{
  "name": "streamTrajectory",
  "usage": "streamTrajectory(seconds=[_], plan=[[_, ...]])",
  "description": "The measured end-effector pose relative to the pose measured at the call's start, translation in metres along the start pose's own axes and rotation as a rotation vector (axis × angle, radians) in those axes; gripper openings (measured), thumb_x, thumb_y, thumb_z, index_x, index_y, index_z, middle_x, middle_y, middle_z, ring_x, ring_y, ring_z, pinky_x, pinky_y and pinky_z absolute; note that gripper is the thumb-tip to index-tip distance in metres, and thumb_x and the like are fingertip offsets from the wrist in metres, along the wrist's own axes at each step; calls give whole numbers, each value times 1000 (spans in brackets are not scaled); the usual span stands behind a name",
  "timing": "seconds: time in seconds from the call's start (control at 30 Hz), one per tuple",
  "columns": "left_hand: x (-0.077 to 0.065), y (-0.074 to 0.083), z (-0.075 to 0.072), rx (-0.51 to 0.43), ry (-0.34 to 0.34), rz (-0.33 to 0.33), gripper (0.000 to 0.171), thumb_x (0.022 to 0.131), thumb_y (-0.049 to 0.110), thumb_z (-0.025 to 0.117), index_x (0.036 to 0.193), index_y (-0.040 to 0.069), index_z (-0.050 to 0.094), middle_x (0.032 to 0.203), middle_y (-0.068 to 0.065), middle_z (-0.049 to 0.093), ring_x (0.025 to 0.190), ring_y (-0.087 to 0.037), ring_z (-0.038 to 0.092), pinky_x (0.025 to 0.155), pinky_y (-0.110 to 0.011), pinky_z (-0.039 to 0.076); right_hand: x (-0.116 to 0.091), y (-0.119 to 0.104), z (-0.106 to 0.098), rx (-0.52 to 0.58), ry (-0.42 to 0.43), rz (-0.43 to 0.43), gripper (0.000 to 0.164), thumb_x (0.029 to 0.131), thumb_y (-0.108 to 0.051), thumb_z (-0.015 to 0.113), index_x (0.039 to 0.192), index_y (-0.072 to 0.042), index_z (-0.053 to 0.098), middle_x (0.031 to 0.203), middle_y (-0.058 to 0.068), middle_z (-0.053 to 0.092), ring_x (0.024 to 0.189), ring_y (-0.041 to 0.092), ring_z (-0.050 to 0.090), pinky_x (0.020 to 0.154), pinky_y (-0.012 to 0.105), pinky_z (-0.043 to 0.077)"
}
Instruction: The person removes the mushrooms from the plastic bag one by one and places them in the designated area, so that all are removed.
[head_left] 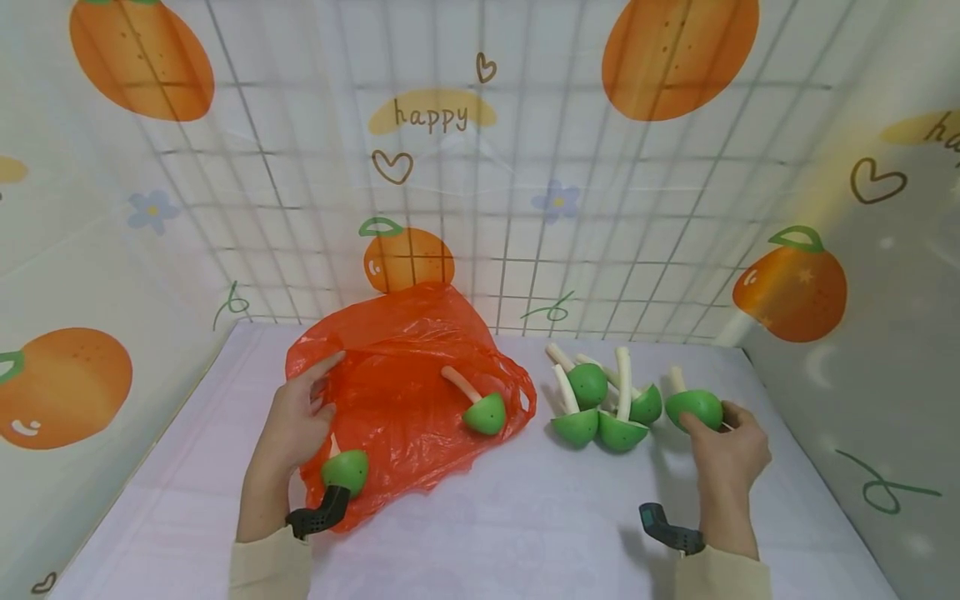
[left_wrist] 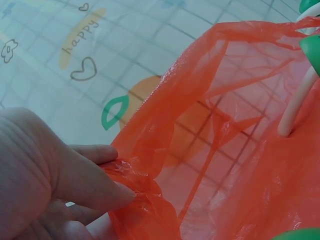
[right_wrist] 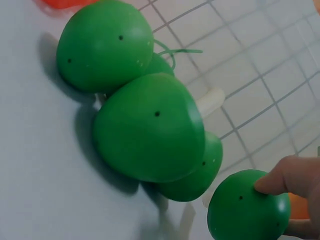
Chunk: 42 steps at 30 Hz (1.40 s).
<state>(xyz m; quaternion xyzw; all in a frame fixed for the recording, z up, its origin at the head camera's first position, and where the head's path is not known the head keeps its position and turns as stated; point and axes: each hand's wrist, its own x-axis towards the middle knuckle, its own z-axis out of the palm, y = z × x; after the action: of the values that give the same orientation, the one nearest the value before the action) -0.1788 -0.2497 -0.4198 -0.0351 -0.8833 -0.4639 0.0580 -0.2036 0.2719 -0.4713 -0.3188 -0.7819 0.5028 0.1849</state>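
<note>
My left hand (head_left: 291, 417) pinches the left edge of an open red plastic bag (head_left: 405, 450) between thumb and fingers. The bag lies spread on the table with its mouth facing me. Two green-capped toy mushrooms with pale stems are at the bag: one mushroom (head_left: 485, 414) at its right side, the other mushroom (head_left: 347, 471) at the left front, partly behind my wrist strap. At the right, my right hand (head_left: 731, 446) grips another green mushroom (head_left: 696, 408) by its cap, stem pointing up and away. The left wrist view shows the gathered film (left_wrist: 145, 200) under my thumb.
Several more green mushrooms (head_left: 621, 433) stand clustered between the bag and my right hand, caps down, stems up. The pale table (head_left: 525, 533) is bordered by a printed curtain (head_left: 465, 183) over a wire grid at the back and by printed sheets at both sides.
</note>
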Motion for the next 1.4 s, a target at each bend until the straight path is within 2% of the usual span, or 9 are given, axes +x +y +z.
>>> streamTrajectory(seconds=[0.63, 1.17, 1.4], plan=[[0, -1, 1, -9, 1, 4, 71, 96, -13, 52, 161, 12, 44, 160, -19, 45, 143, -43, 46, 113, -57, 43, 6, 14, 11, -63, -44, 12, 77, 94, -12, 70, 160, 4, 35, 160, 29, 40, 146, 47, 36, 121, 59, 34], [1, 1, 1, -7, -2, -9, 71, 97, -13, 53, 161, 14, 44, 160, -18, 45, 144, -42, 46, 114, -57, 42, 6, 14, 14, -107, -53, -11, 79, 93, -8, 71, 162, 3, 32, 162, 30, 37, 149, 50, 34, 122, 62, 31], [1, 0, 1, -10, -2, -1, 70, 96, -13, 53, 161, 13, 44, 160, -18, 45, 143, -42, 47, 115, -56, 42, 1, 6, 11, -112, -41, -17, 78, 93, -7, 69, 162, 2, 32, 161, 31, 38, 148, 50, 35, 121, 61, 32]])
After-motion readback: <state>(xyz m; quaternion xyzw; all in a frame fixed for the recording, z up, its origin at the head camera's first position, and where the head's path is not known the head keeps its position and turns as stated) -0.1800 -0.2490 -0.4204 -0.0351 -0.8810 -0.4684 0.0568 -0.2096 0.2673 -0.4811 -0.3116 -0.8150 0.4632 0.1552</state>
